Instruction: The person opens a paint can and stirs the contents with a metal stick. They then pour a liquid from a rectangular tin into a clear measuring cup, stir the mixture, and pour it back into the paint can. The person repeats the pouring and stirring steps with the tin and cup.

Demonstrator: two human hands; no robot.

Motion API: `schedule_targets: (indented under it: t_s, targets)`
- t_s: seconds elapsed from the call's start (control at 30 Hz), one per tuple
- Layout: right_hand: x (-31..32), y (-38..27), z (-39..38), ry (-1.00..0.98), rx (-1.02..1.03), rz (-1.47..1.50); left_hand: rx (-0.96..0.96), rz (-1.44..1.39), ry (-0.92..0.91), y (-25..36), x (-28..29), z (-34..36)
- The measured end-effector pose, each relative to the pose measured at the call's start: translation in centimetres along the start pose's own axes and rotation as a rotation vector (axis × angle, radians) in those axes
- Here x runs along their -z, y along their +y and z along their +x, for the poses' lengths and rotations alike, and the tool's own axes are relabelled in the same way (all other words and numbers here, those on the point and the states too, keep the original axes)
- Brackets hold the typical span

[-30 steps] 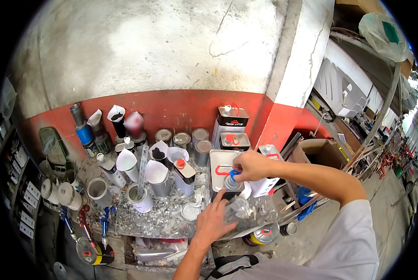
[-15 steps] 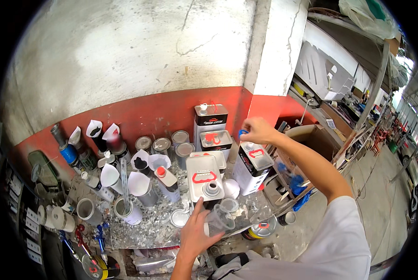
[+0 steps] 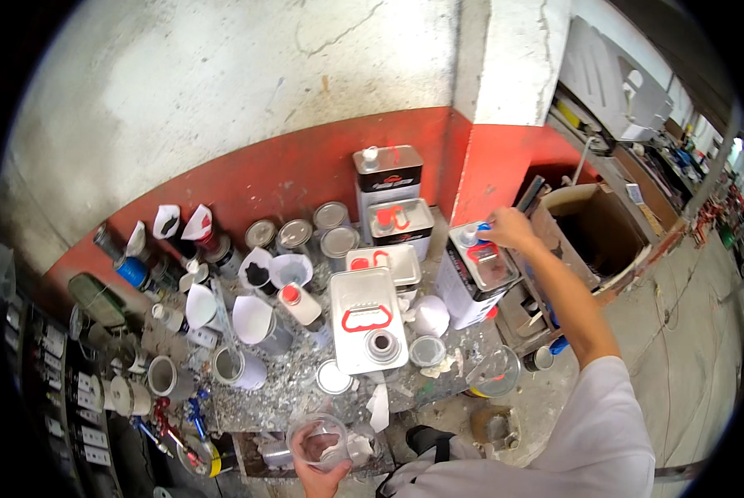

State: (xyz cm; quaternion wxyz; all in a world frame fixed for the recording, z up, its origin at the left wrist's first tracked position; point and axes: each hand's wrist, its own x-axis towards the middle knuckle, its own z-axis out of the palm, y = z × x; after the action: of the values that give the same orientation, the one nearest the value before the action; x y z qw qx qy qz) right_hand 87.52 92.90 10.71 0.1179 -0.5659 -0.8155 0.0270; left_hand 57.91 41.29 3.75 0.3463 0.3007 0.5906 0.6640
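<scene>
My left hand (image 3: 320, 481) is closed round a clear plastic cup (image 3: 317, 438), held upright in front of the bench edge. My right hand (image 3: 511, 229) reaches out to the tall rectangular tin (image 3: 469, 292) at the right of the bench. Its fingers pinch a blue cap (image 3: 483, 233) beside that tin's spout; whether the cap sits on the spout I cannot tell. Nearest the middle stands a tin with a red handle and an uncapped spout (image 3: 360, 340). A round lidded tub (image 3: 427, 351) sits to its right.
Several paint cans with paper funnels (image 3: 254, 319) crowd the left of the paint-spattered bench (image 3: 293, 390). Closed round cans (image 3: 339, 241) line the red wall band. A white bottle with a red cap (image 3: 299, 304) stands among them. Spray guns (image 3: 166, 423) hang at lower left; a cardboard box (image 3: 588, 195) lies right.
My left hand has drawn the clear cup back toward me, away from the middle tin. The right hand with the blue cap has shifted, now lower at the right tin's spout. The view has also shifted.
</scene>
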Motion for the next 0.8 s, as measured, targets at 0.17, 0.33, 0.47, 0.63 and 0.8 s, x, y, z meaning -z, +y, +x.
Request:
schedule_targets:
  t_s: [0.17,0.33,0.47,0.63,0.8]
  targets:
    - [3.5,-6.0,-1.3,0.193,0.277,0.254,0.036,-0.083,0.087,-0.8,0.1,-1.5]
    - [6.0,-20.3,-5.7,-0.626,0.514,0.944,0.124,-0.106,0.053,-1.1,-1.0,-2.4]
    - [5.8,-25.5,-7.5,-0.577,0.846,0.4,0.075,-0.132,0.063,-2.1,-1.8,-4.3]
    - [4.5,-26.5,-7.0,-0.667,0.82,0.363,0.117,-0.204,0.119,-2.7,-2.6,-6.9]
    - [4.8,-27.1,-8.5,-0.771,0.565,0.55,0.107,-0.113,0.074,-3.7,-1.6,-10.2]
